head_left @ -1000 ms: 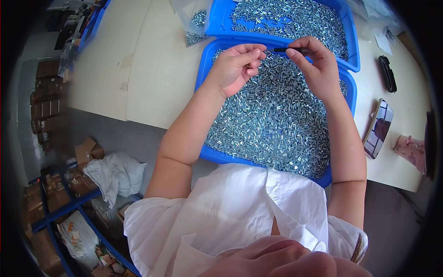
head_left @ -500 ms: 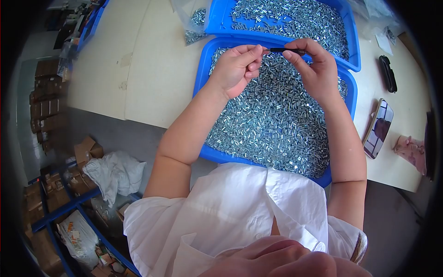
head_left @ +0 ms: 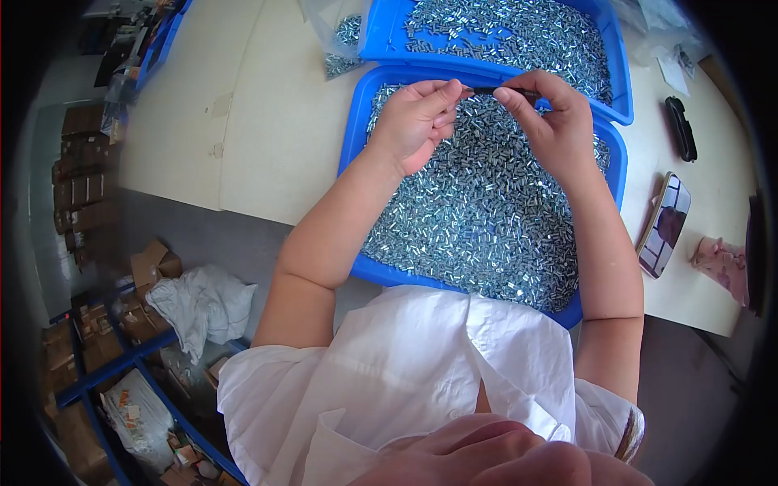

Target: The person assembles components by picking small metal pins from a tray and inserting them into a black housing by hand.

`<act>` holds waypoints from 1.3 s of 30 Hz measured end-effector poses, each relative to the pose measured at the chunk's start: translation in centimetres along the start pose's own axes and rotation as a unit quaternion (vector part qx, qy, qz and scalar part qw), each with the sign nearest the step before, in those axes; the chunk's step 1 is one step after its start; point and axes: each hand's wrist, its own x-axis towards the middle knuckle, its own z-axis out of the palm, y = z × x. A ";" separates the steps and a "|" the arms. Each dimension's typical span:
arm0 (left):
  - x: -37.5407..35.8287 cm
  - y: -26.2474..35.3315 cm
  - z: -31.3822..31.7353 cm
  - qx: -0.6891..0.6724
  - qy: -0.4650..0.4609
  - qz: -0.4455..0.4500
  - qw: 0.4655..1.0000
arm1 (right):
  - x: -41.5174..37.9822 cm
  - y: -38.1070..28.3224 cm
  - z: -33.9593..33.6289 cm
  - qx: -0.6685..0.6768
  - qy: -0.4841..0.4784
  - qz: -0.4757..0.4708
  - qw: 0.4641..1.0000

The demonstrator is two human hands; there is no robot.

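Note:
My right hand (head_left: 559, 121) grips a slim black pen-shaped tool (head_left: 484, 91) between thumb and fingers, held level and pointing left. At the tool's tip, the thumb and forefinger of my left hand (head_left: 417, 125) are pinched together. Whatever sits in that pinch is too small to make out. Both hands are raised over the far half of a blue tray (head_left: 389, 274), which is filled with small shiny metal cylinders (head_left: 474, 215).
Behind it stands a second blue tray (head_left: 620, 73) of similar pieces. A clear plastic bag (head_left: 344, 49) lies at its left. To the right are a black case (head_left: 681, 130) and a phone (head_left: 666, 225). Boxes and a white sack (head_left: 203, 304) fill the lower left.
The black tool has shifted slightly left, its tip now closer to the left fingertips. My right fingers have moved a little left along with it; the left hand is nearly still.

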 end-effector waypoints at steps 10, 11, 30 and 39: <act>0.0 0.1 -0.3 -0.028 0.015 -0.038 0.999 | 0.0 0.5 0.3 0.037 -0.006 -0.013 0.999; 0.1 0.0 -0.4 -0.021 0.008 -0.029 0.999 | 0.0 0.6 0.4 0.035 0.004 -0.028 0.999; -0.3 -0.6 0.7 0.151 0.053 0.138 0.977 | -0.1 0.7 0.0 0.087 -0.046 0.112 0.989; -0.4 -0.1 0.5 0.253 0.033 0.118 0.960 | 0.0 0.9 0.0 0.067 -0.045 0.098 0.992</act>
